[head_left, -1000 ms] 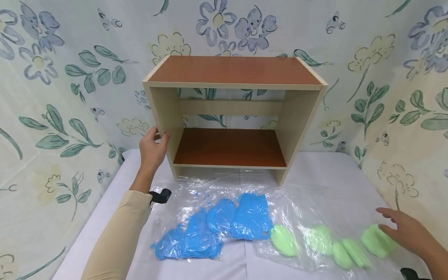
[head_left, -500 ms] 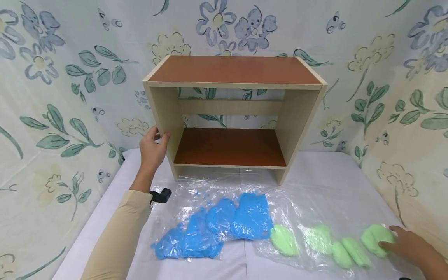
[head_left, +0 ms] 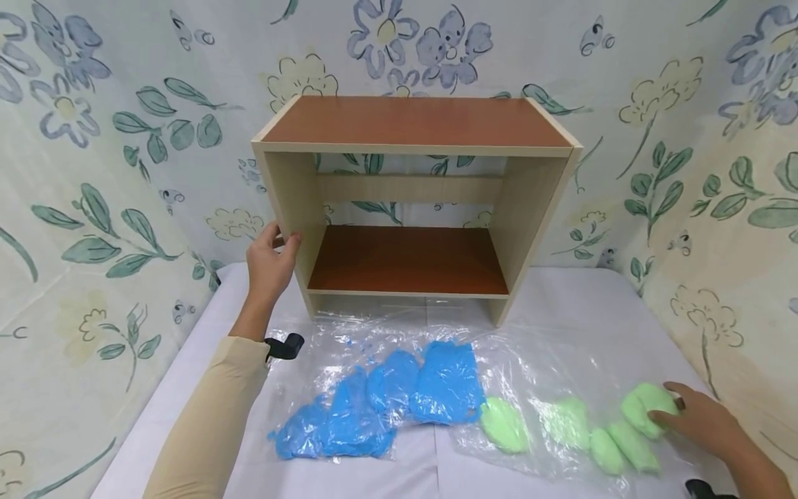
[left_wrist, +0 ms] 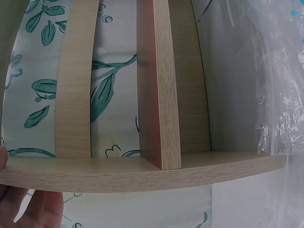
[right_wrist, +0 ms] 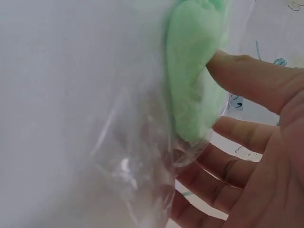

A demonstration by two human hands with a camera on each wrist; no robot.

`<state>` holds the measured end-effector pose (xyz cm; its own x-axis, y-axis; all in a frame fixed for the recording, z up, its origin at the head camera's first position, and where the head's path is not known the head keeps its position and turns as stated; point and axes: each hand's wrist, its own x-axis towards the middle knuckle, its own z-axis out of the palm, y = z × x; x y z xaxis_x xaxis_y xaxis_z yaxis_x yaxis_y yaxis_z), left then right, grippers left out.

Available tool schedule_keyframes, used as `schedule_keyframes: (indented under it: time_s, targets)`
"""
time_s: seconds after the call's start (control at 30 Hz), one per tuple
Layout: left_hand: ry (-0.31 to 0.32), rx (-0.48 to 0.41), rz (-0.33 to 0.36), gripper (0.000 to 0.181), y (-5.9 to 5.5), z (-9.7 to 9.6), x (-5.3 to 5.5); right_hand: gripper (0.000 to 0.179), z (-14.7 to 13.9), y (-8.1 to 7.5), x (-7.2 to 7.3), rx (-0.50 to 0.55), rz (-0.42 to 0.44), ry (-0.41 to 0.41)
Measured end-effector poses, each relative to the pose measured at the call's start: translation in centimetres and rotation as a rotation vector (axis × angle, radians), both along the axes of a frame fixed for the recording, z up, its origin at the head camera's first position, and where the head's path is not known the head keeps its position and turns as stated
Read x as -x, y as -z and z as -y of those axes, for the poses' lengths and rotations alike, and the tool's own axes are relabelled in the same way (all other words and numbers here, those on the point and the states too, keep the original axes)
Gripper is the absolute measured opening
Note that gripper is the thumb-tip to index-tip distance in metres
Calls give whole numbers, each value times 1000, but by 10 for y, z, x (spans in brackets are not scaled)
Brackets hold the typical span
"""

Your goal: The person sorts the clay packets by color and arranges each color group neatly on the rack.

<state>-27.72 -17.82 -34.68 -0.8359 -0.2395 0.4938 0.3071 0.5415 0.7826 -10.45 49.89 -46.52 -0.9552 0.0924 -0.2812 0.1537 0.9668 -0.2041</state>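
Working two-handed, a person (head_left: pixel 212 416) grips with the left hand (head_left: pixel 268 267) a wooden shelf (head_left: pixel 408 125) by its side and pinches a green bundle (head_left: pixel 642 407) in clear plastic (head_left: pixel 542 374) — likely light, soft, slippery, best held mid-body — with the right hand (head_left: pixel 707 423) at table (head_left: pixel 586 294) right.

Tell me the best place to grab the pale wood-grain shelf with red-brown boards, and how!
Grip the shelf by the front edges of its upright side panels, probably one hand per side, coming from left and right. Those edges are narrow and exposed; the left hand pinches one.
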Motion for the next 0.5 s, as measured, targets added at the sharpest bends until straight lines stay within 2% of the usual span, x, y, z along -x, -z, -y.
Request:
schedule_keyframes:
  time_s: [0.1, 0.23, 0.33, 0.5]
  targets:
    - [3, -3, 5, 41, -1, 0, 0, 89, 4, 0, 5, 35, -17, -6]
    - [3, -3, 8, 41, -1, 0, 0, 101, 7, 0, 11, 66, 8, 28]
    - [5, -2, 18, 42, -1, -1, -1, 108, 7, 1, 13, 74, 18, 51]
    - [4, -11, 26, 42, -1, -1, -1, 110, 4, 2, 12, 89, 0, 63]
